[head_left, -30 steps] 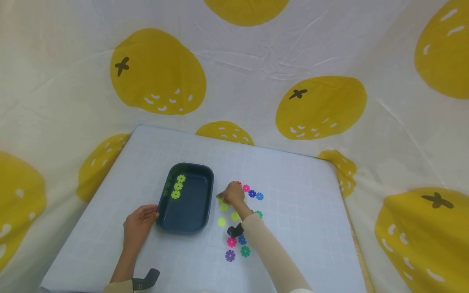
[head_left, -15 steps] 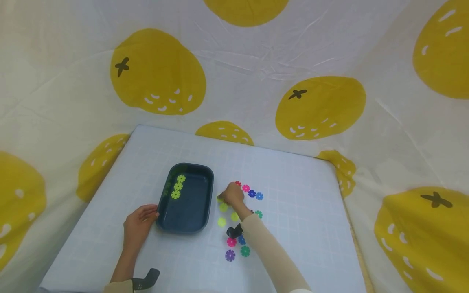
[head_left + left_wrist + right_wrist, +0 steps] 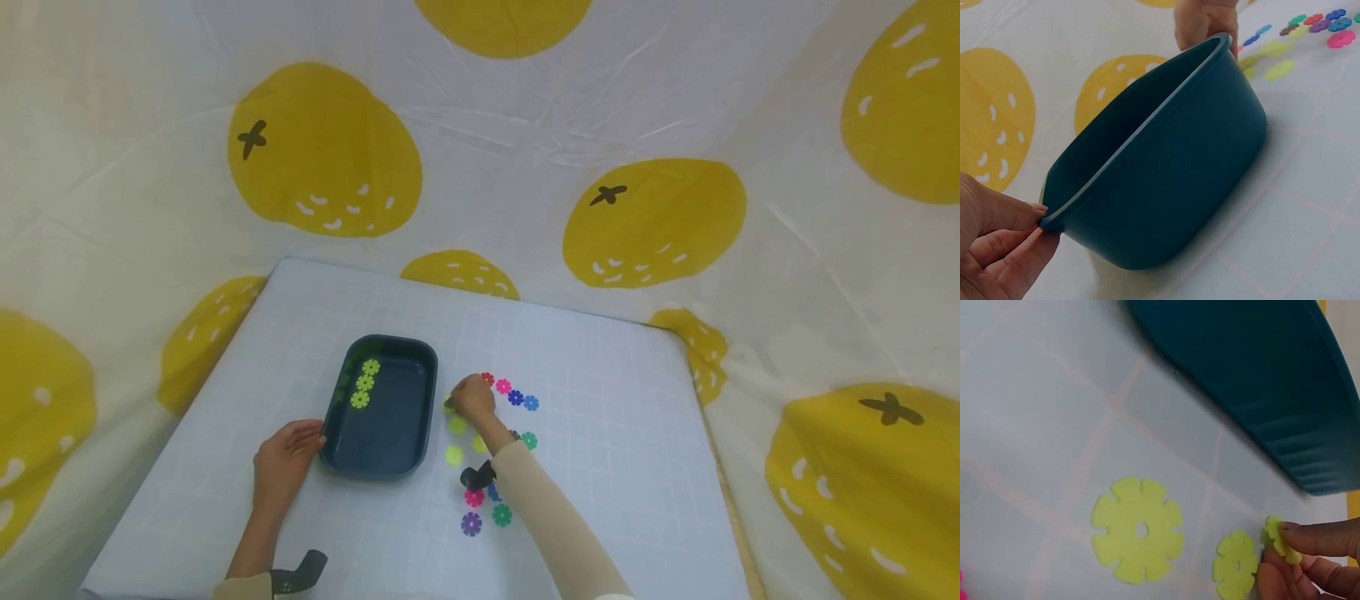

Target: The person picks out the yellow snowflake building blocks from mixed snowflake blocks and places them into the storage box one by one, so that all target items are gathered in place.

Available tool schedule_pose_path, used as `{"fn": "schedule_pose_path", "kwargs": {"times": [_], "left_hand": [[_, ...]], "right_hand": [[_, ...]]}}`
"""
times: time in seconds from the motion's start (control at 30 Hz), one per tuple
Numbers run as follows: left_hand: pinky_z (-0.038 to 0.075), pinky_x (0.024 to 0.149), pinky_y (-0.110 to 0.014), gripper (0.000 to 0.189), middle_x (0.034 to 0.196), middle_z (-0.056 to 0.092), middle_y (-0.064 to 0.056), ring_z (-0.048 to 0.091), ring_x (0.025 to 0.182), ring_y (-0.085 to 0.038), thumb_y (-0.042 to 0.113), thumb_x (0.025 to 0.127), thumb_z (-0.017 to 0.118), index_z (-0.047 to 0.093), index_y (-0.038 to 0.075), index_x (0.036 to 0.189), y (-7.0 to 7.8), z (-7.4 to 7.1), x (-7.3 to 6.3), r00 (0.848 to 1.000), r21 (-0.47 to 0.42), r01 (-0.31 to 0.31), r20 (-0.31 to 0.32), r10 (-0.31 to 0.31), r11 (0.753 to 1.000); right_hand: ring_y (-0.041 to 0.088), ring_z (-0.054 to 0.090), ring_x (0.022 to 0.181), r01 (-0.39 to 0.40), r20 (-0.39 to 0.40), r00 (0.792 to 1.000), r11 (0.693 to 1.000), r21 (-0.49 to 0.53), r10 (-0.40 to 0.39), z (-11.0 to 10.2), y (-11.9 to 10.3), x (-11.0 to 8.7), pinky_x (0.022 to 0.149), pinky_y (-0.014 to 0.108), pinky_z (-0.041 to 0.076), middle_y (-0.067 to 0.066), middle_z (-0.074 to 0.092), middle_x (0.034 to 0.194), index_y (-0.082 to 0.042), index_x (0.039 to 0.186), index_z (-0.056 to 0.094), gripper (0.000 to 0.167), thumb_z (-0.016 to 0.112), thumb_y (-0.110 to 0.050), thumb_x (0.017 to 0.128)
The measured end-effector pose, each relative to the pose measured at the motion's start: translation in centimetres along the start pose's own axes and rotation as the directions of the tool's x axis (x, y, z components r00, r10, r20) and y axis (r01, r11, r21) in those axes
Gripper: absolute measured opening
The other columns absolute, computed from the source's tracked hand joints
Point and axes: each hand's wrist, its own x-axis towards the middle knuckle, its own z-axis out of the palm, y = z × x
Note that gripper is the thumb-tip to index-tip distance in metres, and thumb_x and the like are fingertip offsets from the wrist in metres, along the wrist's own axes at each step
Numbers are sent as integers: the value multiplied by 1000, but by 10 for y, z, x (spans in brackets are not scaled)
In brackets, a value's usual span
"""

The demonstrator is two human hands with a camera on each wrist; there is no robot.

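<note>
My left hand [image 3: 285, 462] pinches the rim of a dark teal plastic tray [image 3: 386, 437] at its near left side; in the left wrist view the thumb lies over the rim, fingers below. Inside the tray, three yellow-green notched flower discs [image 3: 365, 382] stand out in a row along the left. Right of the tray, my right hand [image 3: 472, 402] pinches a yellow-green flower disc [image 3: 1280, 539] between thumb and fingers, tilted up on edge close over the cloth. Two more yellow-green discs [image 3: 1116, 550] lie flat beside that hand in the right wrist view.
Red, pink and blue discs [image 3: 516, 398] lie behind and right of the right hand. Nearer the front are pink, blue, purple [image 3: 471, 524] and green [image 3: 502, 515] discs, partly under the right forearm. A white cloth [image 3: 615, 467] covers the table; a fruit-print curtain [image 3: 487, 108] hangs around it.
The right hand has shifted slightly left, toward the tray, with its fingers at the yellow-green disc. The left hand and the tray have stayed in place.
</note>
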Motion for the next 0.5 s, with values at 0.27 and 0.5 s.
{"fn": "schedule_pose_path", "kwargs": {"times": [0.27, 0.5], "left_hand": [[42, 72, 0, 25, 115, 71, -21, 68, 107, -34, 5, 91, 68, 67, -1, 116, 0, 1, 0, 1000, 6, -9, -5, 9, 1000], [42, 72, 1, 26, 116, 71, -20, 68, 107, -34, 5, 91, 69, 68, -1, 116, 1, 0, -1, 1000, -3, -5, -5, 5, 1000]], "right_hand": [[27, 71, 82, -128, 115, 988, 952, 279, 100, -12, 5, 6, 74, 31, 60, 17, 72, 99, 3, 101, 72, 21, 79, -3, 82], [24, 74, 81, -321, 240, 943, 827, 462, 232, -28, 12, 14, 76, 31, 60, 18, 74, 98, 0, 107, 75, 27, 80, -1, 80]]}}
